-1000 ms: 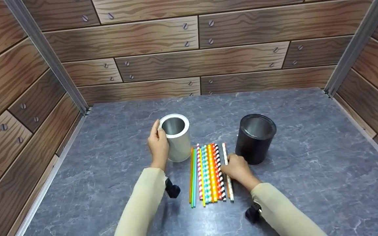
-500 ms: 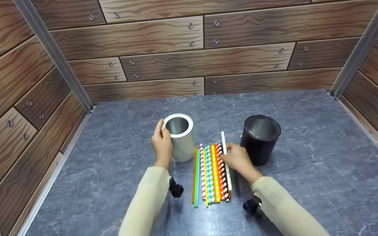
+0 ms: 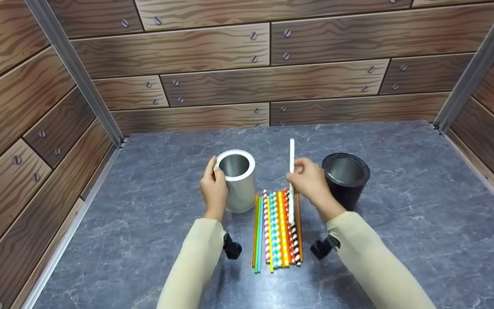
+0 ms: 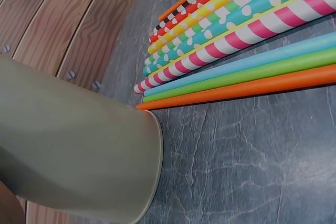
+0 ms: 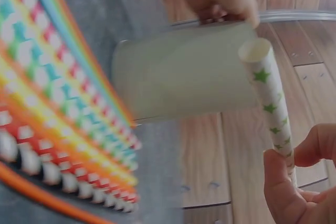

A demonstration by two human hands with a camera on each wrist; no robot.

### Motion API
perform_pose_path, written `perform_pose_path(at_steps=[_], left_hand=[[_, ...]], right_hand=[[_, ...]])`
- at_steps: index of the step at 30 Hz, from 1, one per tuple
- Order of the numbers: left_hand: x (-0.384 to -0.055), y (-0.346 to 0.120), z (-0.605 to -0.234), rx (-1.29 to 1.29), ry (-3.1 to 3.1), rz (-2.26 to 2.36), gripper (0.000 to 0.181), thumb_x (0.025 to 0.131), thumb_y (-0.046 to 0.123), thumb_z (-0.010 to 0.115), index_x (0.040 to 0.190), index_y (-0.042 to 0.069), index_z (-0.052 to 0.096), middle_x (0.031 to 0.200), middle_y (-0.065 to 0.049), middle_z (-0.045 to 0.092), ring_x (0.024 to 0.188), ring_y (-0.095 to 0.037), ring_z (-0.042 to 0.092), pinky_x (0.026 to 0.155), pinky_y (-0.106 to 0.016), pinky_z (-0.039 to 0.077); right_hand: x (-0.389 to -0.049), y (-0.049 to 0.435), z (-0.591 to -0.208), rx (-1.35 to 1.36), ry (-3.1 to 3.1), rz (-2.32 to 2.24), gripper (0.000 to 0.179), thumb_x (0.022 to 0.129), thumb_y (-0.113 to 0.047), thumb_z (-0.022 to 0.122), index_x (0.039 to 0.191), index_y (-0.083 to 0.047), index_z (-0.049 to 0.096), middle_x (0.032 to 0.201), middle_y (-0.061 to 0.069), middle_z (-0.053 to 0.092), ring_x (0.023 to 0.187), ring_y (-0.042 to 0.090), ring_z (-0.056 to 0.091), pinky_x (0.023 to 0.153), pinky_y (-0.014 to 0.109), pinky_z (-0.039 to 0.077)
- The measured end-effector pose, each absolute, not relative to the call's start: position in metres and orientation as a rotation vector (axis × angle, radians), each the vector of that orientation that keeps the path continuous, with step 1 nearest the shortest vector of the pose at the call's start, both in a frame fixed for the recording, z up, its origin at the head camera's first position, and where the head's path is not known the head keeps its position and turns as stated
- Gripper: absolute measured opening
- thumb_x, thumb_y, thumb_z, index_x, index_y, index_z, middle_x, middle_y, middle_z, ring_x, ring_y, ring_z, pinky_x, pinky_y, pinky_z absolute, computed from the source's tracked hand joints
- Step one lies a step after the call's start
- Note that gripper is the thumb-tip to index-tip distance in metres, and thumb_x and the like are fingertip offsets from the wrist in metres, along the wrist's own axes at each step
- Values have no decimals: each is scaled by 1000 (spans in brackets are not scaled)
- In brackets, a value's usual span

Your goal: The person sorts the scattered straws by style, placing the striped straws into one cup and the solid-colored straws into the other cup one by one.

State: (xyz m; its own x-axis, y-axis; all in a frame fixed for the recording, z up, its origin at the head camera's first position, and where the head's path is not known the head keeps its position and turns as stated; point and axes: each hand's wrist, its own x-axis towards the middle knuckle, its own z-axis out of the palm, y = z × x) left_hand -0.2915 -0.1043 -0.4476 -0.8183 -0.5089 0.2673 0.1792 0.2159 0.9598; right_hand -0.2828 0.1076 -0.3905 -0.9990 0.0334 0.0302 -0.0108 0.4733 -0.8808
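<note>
My right hand [image 3: 311,180] pinches a white paper straw [image 3: 292,150] between thumb and fingers, tilted above the row of straws. Green stars cover this straw [image 5: 269,98] in the right wrist view, its hollow end facing the camera. A row of straws [image 3: 277,244], striped, dotted and plain, lies side by side on the tabletop. My left hand [image 3: 214,191] holds the white metal can [image 3: 242,195] from its left side, thumb near the rim. The can stands upright just left of the straws. Behind my right hand a black can [image 3: 350,193] stands upright, partly hidden.
The grey marbled tabletop [image 3: 161,180] runs to wood-patterned walls [image 3: 212,86] at the back and both sides. An orange straw [image 3: 299,240] lies at the row's right edge, close to the black can.
My right hand has lifted the white straw off the table and moved it up and away from me. My left hand stays at the white can.
</note>
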Motion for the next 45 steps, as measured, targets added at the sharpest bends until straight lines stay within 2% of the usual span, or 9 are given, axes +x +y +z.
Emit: perform_pose_path(at_steps=[4, 12, 19, 24, 26, 28, 31, 41, 45], left_hand=[[-292, -105, -446, 308, -1944, -1655, 41, 92, 10, 42, 131, 11, 54, 124, -6, 60, 75, -17, 49, 69, -28, 39], [-291, -105, -446, 313, -1930, -1670, 40, 92, 9, 42, 130, 10, 54, 127, -5, 58, 100, -18, 56, 83, -31, 44], [-292, -105, -447, 308, -1913, -1682, 41, 91, 8, 42, 130, 8, 54, 124, -7, 60, 83, -17, 53, 73, -27, 41], [-291, -104, -447, 293, -1921, -1651, 40, 91, 8, 42, 129, 9, 55, 105, -14, 66, 71, -15, 47, 67, -26, 39], [-292, -104, -448, 296, -1925, -1636, 40, 91, 8, 43, 129, 9, 55, 105, -14, 66, 75, -16, 52, 69, -28, 42], [-293, -104, -449, 299, -1917, -1636, 40, 91, 8, 43, 128, 8, 56, 118, -9, 63, 91, -16, 58, 79, -30, 45], [-294, -104, -450, 300, -1906, -1649, 40, 90, 7, 43, 128, 7, 56, 124, -8, 60, 102, -19, 57, 85, -34, 45], [-294, -104, -449, 293, -1911, -1628, 39, 91, 7, 43, 128, 6, 56, 126, -8, 59, 101, -20, 58, 86, -35, 45], [-293, -103, -448, 297, -1920, -1614, 39, 91, 8, 43, 127, 6, 57, 117, -11, 63, 88, -19, 57, 79, -31, 45]], right_hand=[[-286, 100, -368, 27, -2599, 1609, 50, 72, -3, 57, 121, 6, 51, 81, 6, 50, 54, 10, 52, 54, 28, 53], [-289, 85, -337, 132, -2424, 1593, 47, 72, 0, 57, 118, 1, 53, 77, 5, 53, 53, 8, 52, 51, 25, 52], [-291, 72, -322, 229, -2219, 1585, 41, 71, 1, 54, 112, 1, 55, 74, 6, 55, 55, 4, 49, 48, 19, 48], [-293, 62, -315, 332, -2095, 1567, 40, 71, 2, 53, 111, 1, 55, 73, 6, 56, 57, 6, 52, 49, 20, 48], [-293, 57, -314, 371, -2061, 1554, 40, 72, 2, 53, 111, 1, 55, 73, 6, 57, 59, 8, 54, 50, 21, 49], [-294, 53, -314, 404, -2029, 1534, 39, 72, 1, 54, 112, 0, 54, 74, 7, 58, 62, 10, 55, 54, 21, 49], [-297, 47, -319, 450, -1977, 1511, 40, 72, 1, 54, 112, 0, 52, 74, 8, 58, 66, 13, 55, 60, 22, 47], [-307, 32, -344, 522, -1814, 1568, 45, 73, 5, 52, 117, 4, 43, 77, 10, 56, 69, 14, 53, 65, 21, 45], [-309, 28, -355, 508, -1803, 1614, 48, 72, 6, 51, 119, 3, 39, 78, 12, 53, 69, 13, 51, 65, 21, 44]])
